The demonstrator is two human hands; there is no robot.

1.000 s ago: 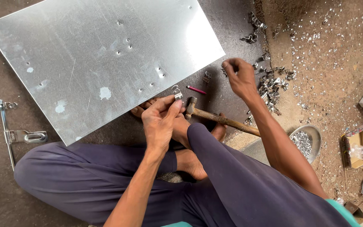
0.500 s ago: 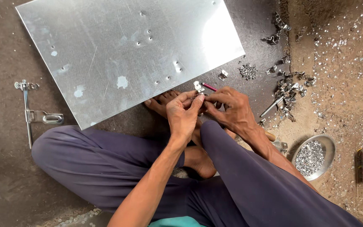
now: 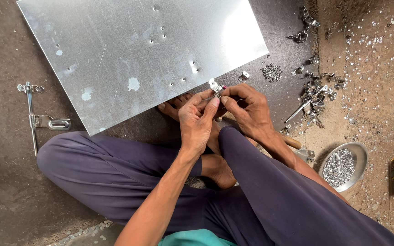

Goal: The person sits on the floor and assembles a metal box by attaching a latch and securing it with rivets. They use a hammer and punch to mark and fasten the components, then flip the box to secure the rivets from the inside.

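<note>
Galvanized sheet metal (image 3: 133, 54) is lying flat on the dirt floor in the head view, its near edge over the seated person's bare toes. Both hands are meeting at that edge: the left hand (image 3: 198, 122) and right hand (image 3: 248, 109) are pinching a small metal bracket (image 3: 215, 86) between their fingertips, right against the sheet. A bowl of rivets (image 3: 343, 166) is sitting well to the right, a latch bar (image 3: 37, 117) to the left.
</note>
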